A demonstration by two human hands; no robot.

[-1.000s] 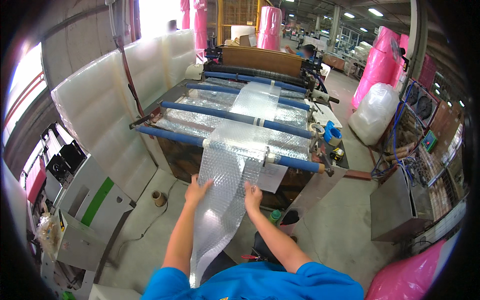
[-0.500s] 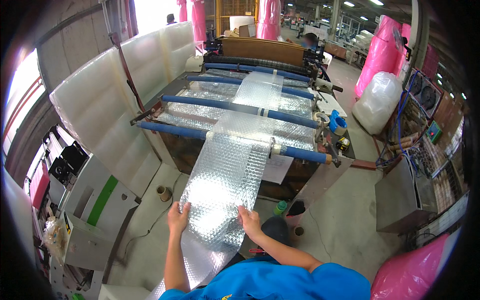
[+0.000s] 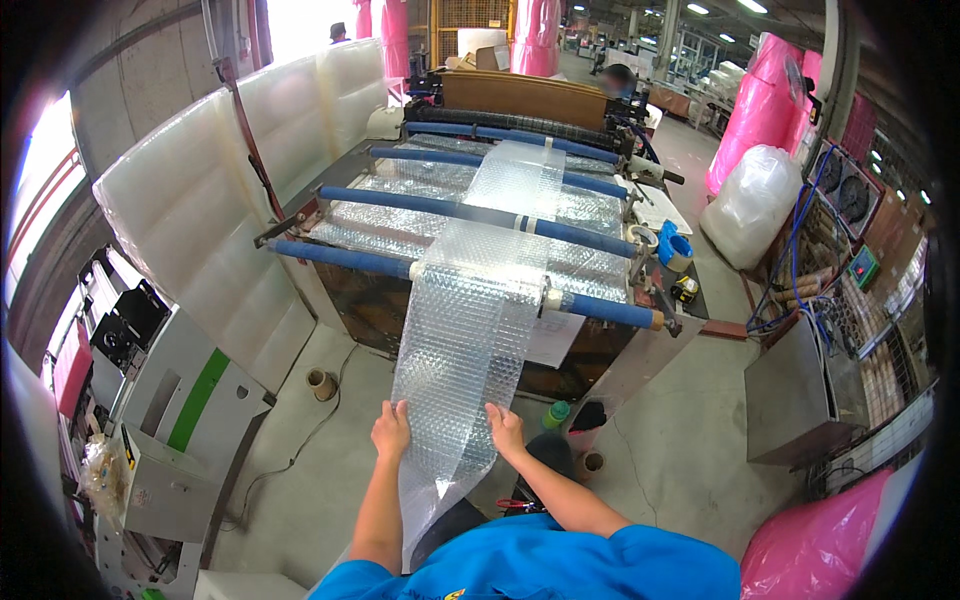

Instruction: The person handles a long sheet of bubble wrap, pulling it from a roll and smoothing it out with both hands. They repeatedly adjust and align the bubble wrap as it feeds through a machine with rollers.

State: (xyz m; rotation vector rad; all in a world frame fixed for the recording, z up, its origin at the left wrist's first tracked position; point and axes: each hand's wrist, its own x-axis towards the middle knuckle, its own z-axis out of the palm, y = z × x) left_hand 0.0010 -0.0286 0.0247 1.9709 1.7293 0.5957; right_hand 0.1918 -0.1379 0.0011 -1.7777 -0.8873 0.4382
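Note:
A long strip of clear bubble wrap runs down from the machine's blue rollers toward my body. My left hand is closed on its left edge, thumb on top. On the opposite edge, my right hand pinches the film. Between my hands the strip sags and creases. Its lower end hangs past my lap, partly hidden by my blue shirt. Farther up, the wrap passes over several blue rollers, above a wider bubble sheet on the machine.
Blue tape and a tape measure lie at the machine's right corner. A green bottle stands below. A cardboard core and a cable are on the left floor. At right stands a metal box; a person is behind the machine.
Both hands have shifted slightly right, and the left has come lower. The bubble wrap, flatter and broader before, now hangs narrower and more creased between them.

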